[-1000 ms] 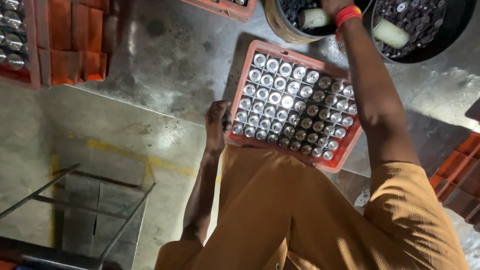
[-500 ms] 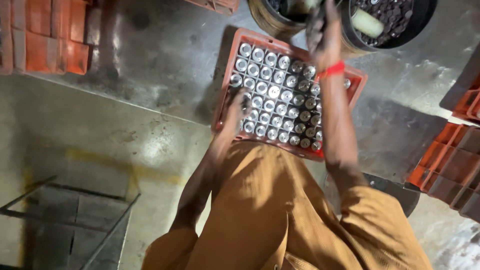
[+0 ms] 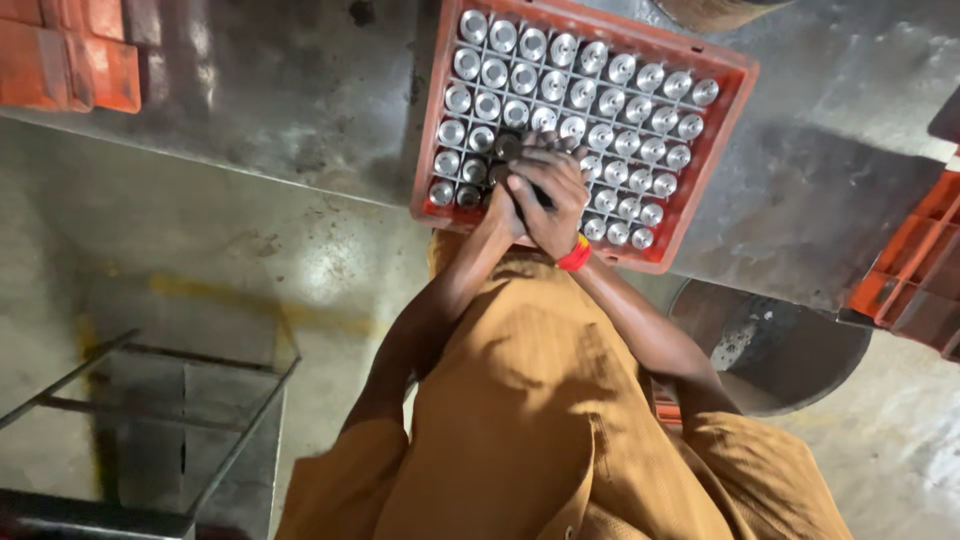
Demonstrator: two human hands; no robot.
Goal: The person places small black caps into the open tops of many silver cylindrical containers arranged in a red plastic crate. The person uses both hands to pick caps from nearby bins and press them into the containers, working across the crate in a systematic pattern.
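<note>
A red plastic crate [image 3: 712, 190] lies on the concrete floor, its grid filled with several shiny metal cylinders [image 3: 620, 110]. Both hands meet over its near left part. My right hand [image 3: 550, 190], with a red band at the wrist, curls on top of my left hand [image 3: 500, 212], which is mostly covered. Something dark shows between the fingers, and a dark cylinder [image 3: 508, 147] stands in a slot right at the fingertips. Whether the dark thing is gripped is unclear. My orange-brown clothing fills the bottom of the view.
Orange crates [image 3: 70, 65] are stacked at the top left, and another orange crate [image 3: 910, 270] stands at the right. A round dark basin [image 3: 790, 350] sits by my right elbow. A metal frame [image 3: 160, 410] stands at the lower left.
My right hand has come back from the round bins at the far side and now rests over my left hand on the crate. The view has moved closer to the crate.
</note>
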